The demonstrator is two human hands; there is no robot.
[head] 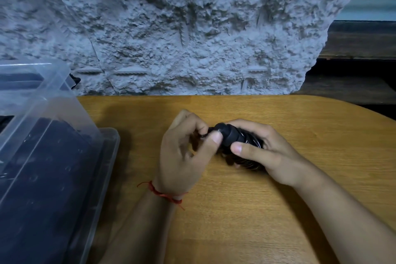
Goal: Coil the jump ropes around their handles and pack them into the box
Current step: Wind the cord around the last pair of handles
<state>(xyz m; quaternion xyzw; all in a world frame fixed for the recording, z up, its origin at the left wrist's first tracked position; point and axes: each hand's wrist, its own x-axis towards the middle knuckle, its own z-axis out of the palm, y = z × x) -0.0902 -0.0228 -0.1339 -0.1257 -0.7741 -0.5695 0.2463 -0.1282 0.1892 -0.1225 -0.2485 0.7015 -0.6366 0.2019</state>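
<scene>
Left hand (pixel 188 154) pinching rope end, right hand (pixel 263 150) gripping coiled jump rope (pixel 235 137)

Rough, unfinished indoor space, more a storeroom or workshop corner than a tidy living room; the exact kind cannot be told. A bare, chipped concrete wall (pixel 171 28) is seen at 12 o'clock, with steel bars (pixel 130 70) exposed in it. A plain wooden table (pixel 278 210) is set against it. Dark wooden boards (pixel 353 40) are seen at 2 o'clock, and a clear plastic box (pixel 105 173) at 9 o'clock.
</scene>
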